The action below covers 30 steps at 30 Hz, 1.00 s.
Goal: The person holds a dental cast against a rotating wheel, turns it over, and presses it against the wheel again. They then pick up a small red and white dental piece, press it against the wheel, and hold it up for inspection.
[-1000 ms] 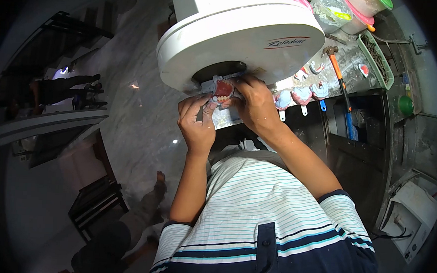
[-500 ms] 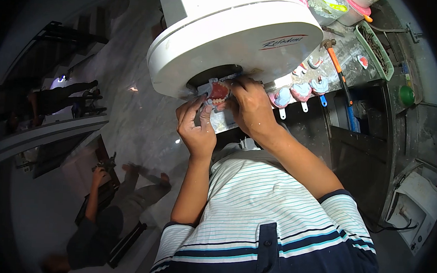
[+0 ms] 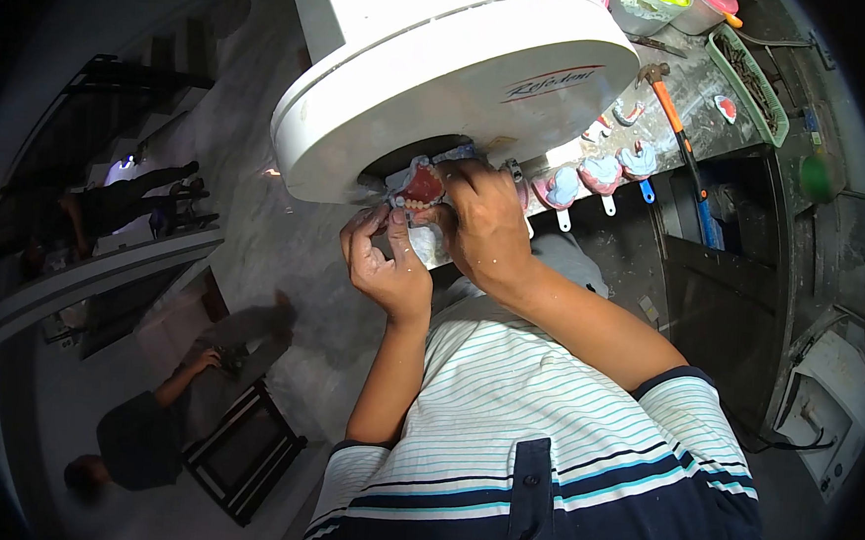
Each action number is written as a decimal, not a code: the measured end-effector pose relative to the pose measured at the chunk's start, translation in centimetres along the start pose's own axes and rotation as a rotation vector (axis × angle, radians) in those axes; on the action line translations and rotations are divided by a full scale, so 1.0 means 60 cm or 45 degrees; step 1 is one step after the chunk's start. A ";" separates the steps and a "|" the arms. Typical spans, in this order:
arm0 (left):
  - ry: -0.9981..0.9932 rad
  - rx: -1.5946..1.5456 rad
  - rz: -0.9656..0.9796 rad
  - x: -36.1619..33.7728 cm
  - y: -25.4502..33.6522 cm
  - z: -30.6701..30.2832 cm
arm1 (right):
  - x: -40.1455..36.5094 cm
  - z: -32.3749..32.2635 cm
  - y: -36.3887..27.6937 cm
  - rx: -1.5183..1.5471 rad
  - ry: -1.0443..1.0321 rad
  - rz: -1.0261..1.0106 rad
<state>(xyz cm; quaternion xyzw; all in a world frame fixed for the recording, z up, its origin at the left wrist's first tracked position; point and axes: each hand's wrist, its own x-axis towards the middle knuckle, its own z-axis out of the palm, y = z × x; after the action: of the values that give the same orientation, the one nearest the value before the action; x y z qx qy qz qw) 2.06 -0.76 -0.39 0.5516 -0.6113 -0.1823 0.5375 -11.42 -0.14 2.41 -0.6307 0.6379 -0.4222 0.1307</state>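
Note:
A red denture piece with a row of pale teeth and bluish-white material round it (image 3: 422, 185) is at the dark opening of a large white machine (image 3: 444, 83). My left hand (image 3: 386, 257) pinches its lower left edge between thumb and fingers. From the right, my right hand (image 3: 485, 214) grips the same piece, with fingertips curled over its side and partly hidden by the machine's edge. A pale surface (image 3: 428, 247) shows just below the piece, between my hands.
Several dental trays with pink and blue material (image 3: 600, 173) line the bench edge. Behind them are a hammer (image 3: 675, 112) and a green basket of small dark items (image 3: 751, 87). A white appliance (image 3: 821, 403) stands far right. Two people are at the left, one seated (image 3: 140, 435).
The denture piece and both my hands have shifted slightly left and down in view. The seated person at lower left has changed posture.

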 end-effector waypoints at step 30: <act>-0.407 -0.014 -0.060 0.000 0.008 -0.022 | 0.003 0.023 -0.026 -0.121 0.187 0.121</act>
<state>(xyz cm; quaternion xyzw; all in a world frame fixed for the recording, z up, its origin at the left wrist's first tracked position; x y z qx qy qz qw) 2.96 -0.11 0.49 0.5268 -0.6748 -0.2838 0.4320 -9.39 -0.58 2.72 -0.5727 0.6941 -0.4299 0.0735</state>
